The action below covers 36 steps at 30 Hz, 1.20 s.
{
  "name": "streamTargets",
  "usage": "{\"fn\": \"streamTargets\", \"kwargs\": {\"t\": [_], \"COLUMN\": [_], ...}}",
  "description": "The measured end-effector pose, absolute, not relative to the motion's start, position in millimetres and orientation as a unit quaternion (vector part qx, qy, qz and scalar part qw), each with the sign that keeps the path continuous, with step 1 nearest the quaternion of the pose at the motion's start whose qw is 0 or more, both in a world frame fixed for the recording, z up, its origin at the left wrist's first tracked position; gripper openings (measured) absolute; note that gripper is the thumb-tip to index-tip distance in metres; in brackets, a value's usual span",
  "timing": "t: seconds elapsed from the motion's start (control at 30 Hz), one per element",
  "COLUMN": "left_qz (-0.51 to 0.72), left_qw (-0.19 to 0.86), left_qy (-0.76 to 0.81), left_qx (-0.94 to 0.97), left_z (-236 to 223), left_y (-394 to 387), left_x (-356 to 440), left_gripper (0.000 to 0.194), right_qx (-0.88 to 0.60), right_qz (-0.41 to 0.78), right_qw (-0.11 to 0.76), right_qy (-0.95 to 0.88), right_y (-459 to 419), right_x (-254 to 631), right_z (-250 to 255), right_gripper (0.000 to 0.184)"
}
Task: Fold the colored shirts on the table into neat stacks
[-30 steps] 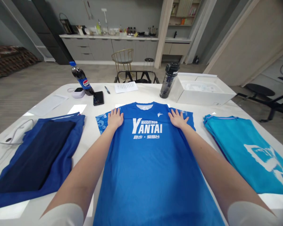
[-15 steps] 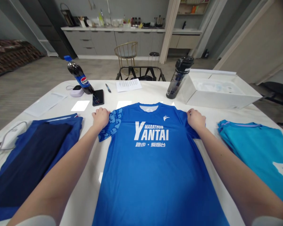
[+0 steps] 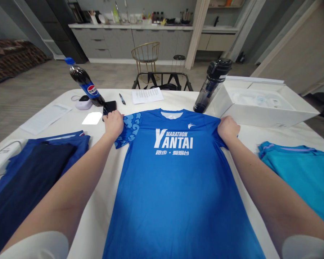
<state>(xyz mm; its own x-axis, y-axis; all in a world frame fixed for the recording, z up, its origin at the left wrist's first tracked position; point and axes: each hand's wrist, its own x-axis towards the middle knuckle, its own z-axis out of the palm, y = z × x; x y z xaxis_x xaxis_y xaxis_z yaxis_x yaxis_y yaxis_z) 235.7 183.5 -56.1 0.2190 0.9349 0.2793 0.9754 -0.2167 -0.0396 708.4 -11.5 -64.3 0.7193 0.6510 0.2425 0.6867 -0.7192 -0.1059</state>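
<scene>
Now our left hand (image 3: 113, 124) and right hand (image 3: 228, 128) grip opposite sleeves of the blue Yantai marathon T-shirt (image 3: 175, 187), which lies lengthwise straight out from us, collar farthest, hands level

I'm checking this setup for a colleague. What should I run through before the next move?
Blue Yantai marathon T-shirt flat, front up: ok.
Left hand at the patterned sleeve: ok.
Right hand at the other sleeve: ok.
Black smartphone clear of the left hand: cannot tell, the fingers overlap it.
Teal folded shirt apart from the T-shirt: ok.
Hem lying straight: cannot tell, out of view.
</scene>
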Motion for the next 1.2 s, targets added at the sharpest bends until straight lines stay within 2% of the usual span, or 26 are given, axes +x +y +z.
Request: {"fn": "streamTargets", "kwargs": {"t": [0.1,0.23,0.37,0.47,0.67,1.0,1.2], "left_qz": [-0.142,-0.077,-0.070,-0.083,-0.073,-0.047,-0.038], "left_qw": [0.101,-0.016,-0.047,-0.053,-0.077,-0.104,-0.102], "left_qy": [-0.546,-0.388,-0.403,-0.406,-0.316,-0.261,-0.225], "left_qx": [-0.820,-0.918,-0.911,-0.909,-0.943,-0.959,-0.968], "left_z": [-48,-58,-79,-83,-75,-69,-62], "left_y": [161,113,80,70,31,-68,-130], "left_x": [277,342,371,365,351,305,264], "left_gripper": [0.039,0.040,0.064,0.075,0.061,0.062,0.057], "right_qx": [-0.888,-0.784,-0.781,-0.786,-0.736,-0.695,-0.652], "right_qz": [-0.114,-0.033,0.023,0.028,0.045,0.081,0.108], "right_qw": [0.130,0.124,0.076,0.057,0.051,0.062,0.064], "right_qy": [-0.427,-0.607,-0.620,-0.615,-0.673,-0.712,-0.748], "right_y": [-9,-9,-7,-14,-55,-165,-238], "right_x": [678,613,575,572,558,511,492], "right_z": [-59,-62,-76,-80,-74,-65,-60], "right_gripper": [0.042,0.049,0.063,0.071,0.067,0.067,0.061]}}
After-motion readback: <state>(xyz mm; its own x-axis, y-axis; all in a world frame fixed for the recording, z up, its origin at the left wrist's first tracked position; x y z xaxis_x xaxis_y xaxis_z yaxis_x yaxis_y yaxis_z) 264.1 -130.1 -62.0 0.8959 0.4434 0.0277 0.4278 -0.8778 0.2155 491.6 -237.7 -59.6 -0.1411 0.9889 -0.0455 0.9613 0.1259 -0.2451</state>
